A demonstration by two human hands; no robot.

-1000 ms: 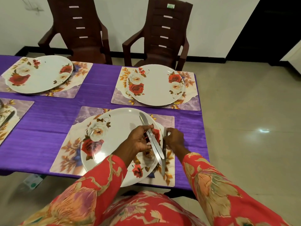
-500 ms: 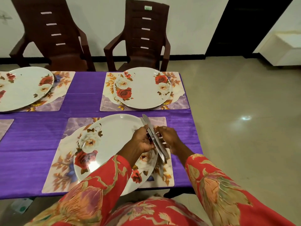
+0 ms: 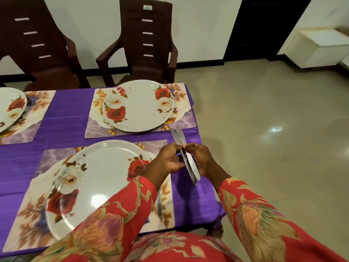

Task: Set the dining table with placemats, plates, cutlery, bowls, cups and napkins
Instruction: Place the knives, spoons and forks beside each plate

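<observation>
Starting at my far left, a flowered plate point(image 3: 11, 108) sits cut off by the frame edge on its placemat point(image 3: 35, 118), with a dark brown chair point(image 3: 39, 46) behind it. Nearer me, the big plate point(image 3: 98, 178) with roses rests on the near placemat point(image 3: 56, 159), which lies on the purple tablecloth point(image 3: 64, 125). One knife point(image 3: 159, 203) lies on that placemat just to the right of the plate, partly hidden by my left sleeve point(image 3: 105, 231). Across the table a third plate point(image 3: 139, 105) sits on the far placemat point(image 3: 187, 120), in front of a second brown chair point(image 3: 145, 40). My left hand point(image 3: 166, 161) and right hand point(image 3: 202, 159) meet above the table's right edge, both pinching a pair of knives point(image 3: 186, 156) held together in the air, fingers curled around the middle; one end points away toward the far placemat, the other back toward me. Further right there is pale tiled floor point(image 3: 273, 129) and a white cabinet point(image 3: 319, 48) by the wall.
</observation>
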